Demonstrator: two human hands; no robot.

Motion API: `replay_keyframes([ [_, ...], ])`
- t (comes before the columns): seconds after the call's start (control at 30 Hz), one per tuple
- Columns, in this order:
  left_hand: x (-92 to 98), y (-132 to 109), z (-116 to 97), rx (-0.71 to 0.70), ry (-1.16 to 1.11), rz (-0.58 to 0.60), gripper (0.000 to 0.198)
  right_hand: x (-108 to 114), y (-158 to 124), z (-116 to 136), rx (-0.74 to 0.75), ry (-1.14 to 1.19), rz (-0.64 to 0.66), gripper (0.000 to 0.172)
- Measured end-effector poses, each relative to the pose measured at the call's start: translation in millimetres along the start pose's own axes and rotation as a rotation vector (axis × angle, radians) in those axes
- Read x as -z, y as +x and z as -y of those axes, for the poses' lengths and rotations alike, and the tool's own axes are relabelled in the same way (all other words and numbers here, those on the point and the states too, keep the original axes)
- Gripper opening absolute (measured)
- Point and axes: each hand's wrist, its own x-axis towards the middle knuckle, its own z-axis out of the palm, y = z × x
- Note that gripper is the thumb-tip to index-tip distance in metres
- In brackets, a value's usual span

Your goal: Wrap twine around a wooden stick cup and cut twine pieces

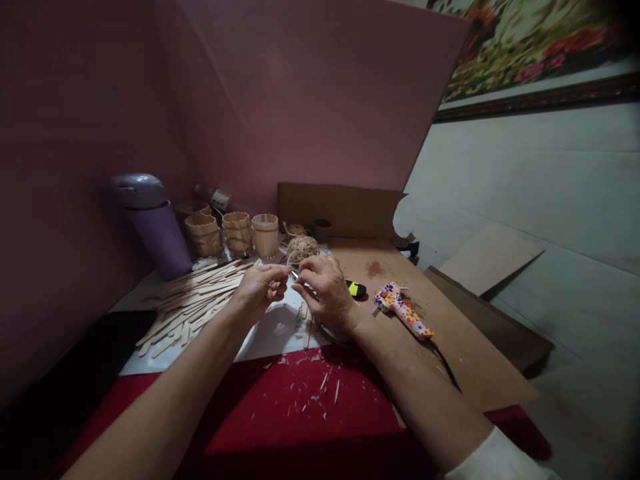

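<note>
My left hand (263, 288) is closed in a pinch, thumb and forefinger pressed together at the fingertips. What it pinches is too small to make out. Close beside it, my right hand (325, 290) curls its fingers round a thin item with a shiny metal-looking tip (295, 274), which points at the left fingertips; the rest is hidden by the hand. Just behind the hands lies a ball of twine (302, 249). A black-and-yellow tool handle (356, 289) shows to the right of my right hand. Beneath, a few wooden craft sticks (307, 331) rest on white paper.
Many craft sticks (200, 300) are spread at left, near a purple bottle (159, 233). Several stick-covered cups (265, 235) stand behind. A flower-patterned glue gun (404, 311) with a cord lies on cardboard (460, 360). Scraps litter the red cloth (300, 427).
</note>
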Motion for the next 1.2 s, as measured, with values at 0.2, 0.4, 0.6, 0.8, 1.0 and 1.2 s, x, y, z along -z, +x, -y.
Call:
replay_keyframes([
  [0.2, -0.7, 1, 4, 0.006, 0.132, 0.008, 0.017, -1, 3, -3, -0.067, 0.275, -0.100, 0.016],
  [0.4, -4.6, -5, 1, 0.070, 0.110, 0.171, 0.016, -8, 2, -14, -0.315, 0.282, -0.129, 0.021],
  [0.6, -3.4, -6, 1, 0.049, 0.093, 0.204, 0.015, -10, 1, -14, -0.342, 0.196, -0.101, 0.022],
  [0.8, -5.8, -7, 1, 0.017, 0.111, 0.194, 0.020, -11, -1, -13, -0.277, 0.005, -0.096, 0.019],
  [1.0, -6.0, -4, 2, 0.048, 0.098, 0.149, 0.022, -9, -1, -13, -0.273, -0.020, -0.055, 0.018],
  [1.2, -2.9, -8, -13, 0.083, -0.175, 0.268, 0.025, 4, 1, -37, -0.392, -0.067, -0.032, 0.019],
])
